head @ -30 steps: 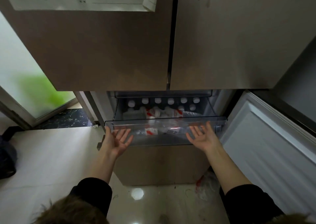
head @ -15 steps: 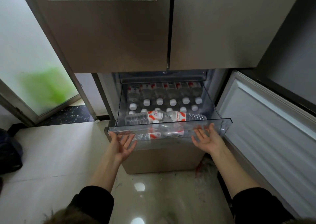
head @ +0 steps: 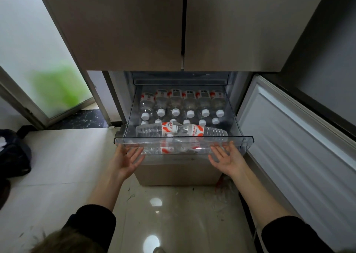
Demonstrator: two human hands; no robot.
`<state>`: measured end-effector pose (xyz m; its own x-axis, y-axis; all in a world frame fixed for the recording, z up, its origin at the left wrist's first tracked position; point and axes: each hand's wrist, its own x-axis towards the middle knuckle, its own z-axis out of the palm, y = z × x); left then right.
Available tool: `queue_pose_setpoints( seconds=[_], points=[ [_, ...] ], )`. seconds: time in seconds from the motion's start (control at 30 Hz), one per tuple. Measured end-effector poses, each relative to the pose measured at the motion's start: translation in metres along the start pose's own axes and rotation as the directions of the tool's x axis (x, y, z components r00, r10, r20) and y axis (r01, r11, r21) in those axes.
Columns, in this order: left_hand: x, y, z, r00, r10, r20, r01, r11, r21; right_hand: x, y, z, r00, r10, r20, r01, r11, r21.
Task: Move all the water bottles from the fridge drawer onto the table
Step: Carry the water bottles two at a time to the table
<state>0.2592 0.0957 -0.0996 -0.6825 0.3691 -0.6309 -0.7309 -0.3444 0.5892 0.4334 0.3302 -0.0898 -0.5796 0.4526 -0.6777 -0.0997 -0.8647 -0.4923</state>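
Glossy pale floor (head: 57, 168) below a clear fridge drawer (head: 184, 139) full of white-capped, red-labelled water bottles (head: 183, 106); left hand (head: 126, 159) and right hand (head: 226, 159) spread palm-up under its front lip, gripping nothing

Both palms-up hands, left hand (head: 126, 161) and right hand (head: 226, 159), hook fingers under the clear fridge drawer (head: 183, 140) full of water bottles (head: 182, 111).

The fridge drawer (head: 184, 140) has slid further out above both open palms, the left grip (head: 126, 159) and right grip (head: 225, 159) under its front lip. Beyond the fingers, the water bottles (head: 181, 130) now show their labelled bodies, not only caps.
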Motion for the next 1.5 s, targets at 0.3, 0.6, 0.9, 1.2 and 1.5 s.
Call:
queue_pose_setpoints(
  seconds=[0.3, 0.6, 0.9, 1.2, 1.5],
  points=[
    [-0.028, -0.004, 0.022, 0.985, 0.171, 0.027, -0.157, 0.819, 0.552, -0.014, -0.031, 0.0, 0.998, -0.005, 0.062, 0.048, 0.702, -0.711],
    [0.023, 0.03, 0.089, 0.919, 0.106, 0.38, -0.391, 0.363, 0.845, 0.022, -0.06, 0.075, 0.911, -0.195, 0.364, 0.405, 0.253, -0.879],
    [0.099, 0.019, 0.117, 0.889, -0.409, 0.207, -0.222, 0.012, 0.975, 0.122, -0.051, 0.095, 0.944, 0.041, 0.328, 0.319, -0.379, -0.869],
    [0.116, 0.011, 0.118, 0.823, -0.538, 0.183, -0.216, 0.003, 0.976, 0.155, -0.059, 0.098, 0.951, 0.248, 0.184, 0.277, -0.423, -0.863],
    [0.107, 0.022, 0.132, 0.88, -0.334, 0.338, -0.303, 0.152, 0.941, 0.154, -0.069, 0.101, 0.927, 0.266, 0.264, 0.373, -0.588, -0.718]
  ],
)
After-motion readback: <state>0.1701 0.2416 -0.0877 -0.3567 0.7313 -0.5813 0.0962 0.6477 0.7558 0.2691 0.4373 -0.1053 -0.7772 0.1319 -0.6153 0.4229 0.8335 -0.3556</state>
